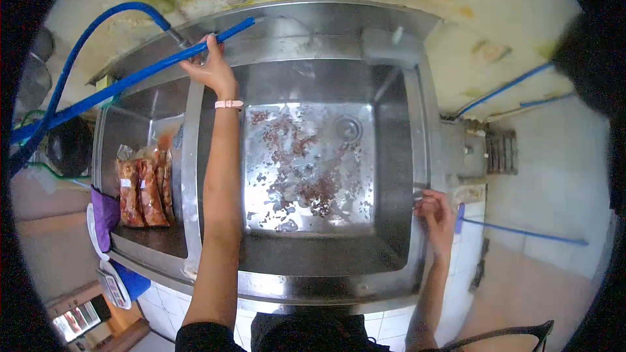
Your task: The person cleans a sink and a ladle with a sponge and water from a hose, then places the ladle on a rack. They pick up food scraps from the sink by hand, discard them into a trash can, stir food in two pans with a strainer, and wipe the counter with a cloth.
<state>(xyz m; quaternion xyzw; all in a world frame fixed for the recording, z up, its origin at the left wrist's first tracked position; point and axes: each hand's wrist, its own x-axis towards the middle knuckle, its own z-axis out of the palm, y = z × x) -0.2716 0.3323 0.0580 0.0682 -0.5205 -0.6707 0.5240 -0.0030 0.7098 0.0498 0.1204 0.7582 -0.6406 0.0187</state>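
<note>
My left hand [214,73], a pink band on its wrist, is at the back of the steel sink [303,281]. Its fingers are closed round a blue hose [153,63], whose free end points right over the back ledge. Just behind those fingers is a metal tap [179,39] with a second blue hose [107,12] curving off it; whether the hand also grips the tap is hidden. At the sink's right rim, my right hand [435,216] has its fingertips pinched together, and what they hold is too small to tell. Reddish-brown bits [319,192] and water patches lie on the basin floor.
The smaller left basin [147,246] holds several clear bags of reddish food [147,189]. A purple cloth [104,212] hangs over its left edge, near a scale [116,283]. Right of the sink are a floor drain [501,151] and a blue-handled stick [528,231].
</note>
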